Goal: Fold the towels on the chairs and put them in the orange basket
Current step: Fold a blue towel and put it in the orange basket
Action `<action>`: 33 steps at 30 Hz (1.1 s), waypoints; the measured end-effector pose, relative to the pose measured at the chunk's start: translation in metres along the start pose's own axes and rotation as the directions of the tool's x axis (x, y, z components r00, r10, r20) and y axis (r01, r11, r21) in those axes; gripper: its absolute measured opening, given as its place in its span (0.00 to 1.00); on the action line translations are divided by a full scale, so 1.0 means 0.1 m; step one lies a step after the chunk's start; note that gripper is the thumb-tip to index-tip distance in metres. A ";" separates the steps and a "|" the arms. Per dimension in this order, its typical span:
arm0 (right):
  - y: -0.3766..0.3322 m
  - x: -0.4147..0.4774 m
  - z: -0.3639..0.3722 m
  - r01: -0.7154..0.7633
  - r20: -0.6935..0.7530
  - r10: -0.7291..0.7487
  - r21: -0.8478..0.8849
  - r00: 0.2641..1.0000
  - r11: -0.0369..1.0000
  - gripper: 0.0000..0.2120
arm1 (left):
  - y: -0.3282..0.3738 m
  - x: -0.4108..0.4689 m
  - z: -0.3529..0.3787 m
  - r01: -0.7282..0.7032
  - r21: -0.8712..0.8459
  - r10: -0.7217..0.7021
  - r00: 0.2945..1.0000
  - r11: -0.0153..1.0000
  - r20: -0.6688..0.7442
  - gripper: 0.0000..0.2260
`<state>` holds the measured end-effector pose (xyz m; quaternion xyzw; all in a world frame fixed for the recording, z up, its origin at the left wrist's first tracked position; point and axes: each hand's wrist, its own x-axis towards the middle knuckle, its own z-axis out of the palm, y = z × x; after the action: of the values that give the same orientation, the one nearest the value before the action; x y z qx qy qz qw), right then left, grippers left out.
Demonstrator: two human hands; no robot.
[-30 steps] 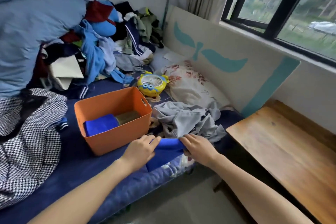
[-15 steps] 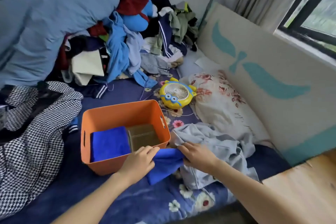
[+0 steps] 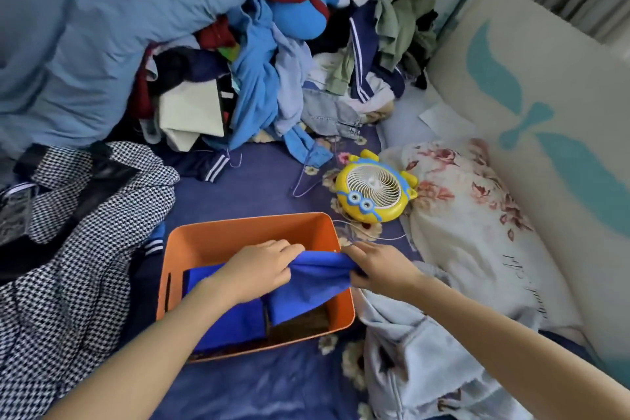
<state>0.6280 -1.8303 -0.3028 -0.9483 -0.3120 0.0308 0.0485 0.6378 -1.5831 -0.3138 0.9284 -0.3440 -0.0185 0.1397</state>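
Two blue towels show at the orange basket (image 3: pixel 245 225). A folded blue towel (image 3: pixel 231 320) lies flat in its left half. A second blue towel (image 3: pixel 313 280) hangs over its right half, above a brown cloth (image 3: pixel 300 322) on the basket's floor.

The left hand (image 3: pixel 259 273) grips the hanging towel's upper left end with curled fingers. The right hand (image 3: pixel 381 269) pinches its right end at the basket's right rim.

Half a second ago this towel was outside the basket, by its near right corner; now it is within the rim.

The basket stands on the bed sheet (image 3: pixel 259 187). A houndstooth garment (image 3: pixel 68 249) lies close on its left, and a grey garment (image 3: pixel 409 351) touches its right wall. Bare sheet lies open behind it, up to the yellow fan (image 3: pixel 373 193) and the clothes pile (image 3: pixel 272 78).
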 end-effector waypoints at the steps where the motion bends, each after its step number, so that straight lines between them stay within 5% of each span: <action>1: 0.03 0.12 0.05 -0.041 0.054 0.039 0.036 0.998 0.999 0.19 | -0.10 0.07 0.00 0.086 -0.059 -0.079 0.991 0.995 0.106 0.15; 3: 0.13 0.39 0.20 -0.114 0.151 0.098 0.099 0.984 0.989 0.19 | -0.28 0.23 0.06 0.218 -0.093 -0.190 0.951 0.972 0.244 0.11; 6: 0.21 0.75 0.39 -0.221 0.266 0.168 0.187 0.949 0.957 0.13 | -0.54 0.38 0.31 0.298 -0.085 -0.265 0.925 0.951 0.271 0.09; 11: 0.48 1.15 0.79 -0.293 0.238 0.243 0.200 0.940 0.935 0.20 | -0.89 0.58 0.79 0.206 0.107 -0.205 0.978 0.973 -0.023 0.19; 13: 0.49 1.18 1.04 -0.232 0.173 0.205 0.152 0.963 0.961 0.18 | -0.90 0.54 1.08 0.213 0.130 -0.212 0.977 0.968 -0.022 0.20; 16: 0.35 1.06 1.47 -0.108 0.328 0.098 0.011 0.939 0.994 0.07 | -0.79 0.29 1.66 0.219 0.164 -0.238 0.965 0.962 0.111 0.18; 20: 0.09 0.89 1.93 -0.024 0.656 0.080 -0.094 0.750 0.995 0.13 | -0.55 -0.05 2.31 0.232 0.149 -0.268 0.915 0.961 0.301 0.23; 26: 0.00 0.76 2.22 0.002 0.793 0.096 -0.122 0.601 0.993 0.19 | -0.41 -0.04 2.49 0.189 0.165 -0.244 0.860 0.968 0.448 0.23; 29: 0.01 0.70 2.23 0.039 0.807 0.086 -0.133 0.585 0.990 0.19 | -0.34 -0.01 2.39 0.144 0.150 -0.206 0.762 0.978 0.614 0.21; 33: 0.06 0.70 2.11 0.016 0.721 0.097 -0.149 0.686 0.989 0.19 | -0.36 0.04 2.33 0.166 0.222 -0.270 0.743 0.961 0.613 0.18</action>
<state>0.6691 -1.7781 -0.5152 -0.8664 -0.2859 0.3820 -0.1474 0.6328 -1.6167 -0.5466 0.9083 -0.2601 -0.3220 -0.0601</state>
